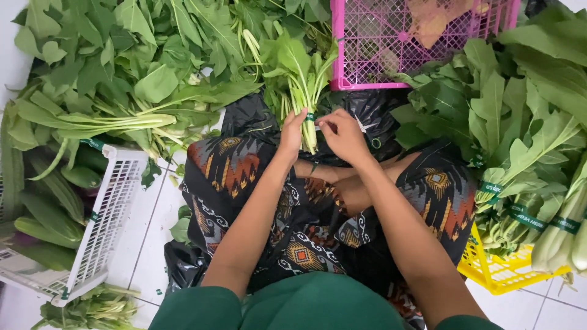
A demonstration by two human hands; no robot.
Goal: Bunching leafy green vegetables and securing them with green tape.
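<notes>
Hands meet at the centre of the head view, over the lap of a seated person in black patterned cloth. Left hand closes its grip around the pale stems of a bunch of leafy greens, which stands upright between the knees with its leaves toward 12 o'clock. Right hand pinches a green tape band at the stems, thumb and forefinger nearly closed on it. Black plastic sheet lies beneath the bunch. Four containers are visible. At 1 o'clock, one pink lattice crate holds brownish items too indistinct to name. At 8 o'clock, one white slatted basket holds long dark green cucumbers, at least four. At 4 o'clock, one yellow basket carries banded bundles of greens, each ringed with green tape; their count cannot be told. At 11 o'clock, a loose heap of greens lies on the white tiled floor.
</notes>
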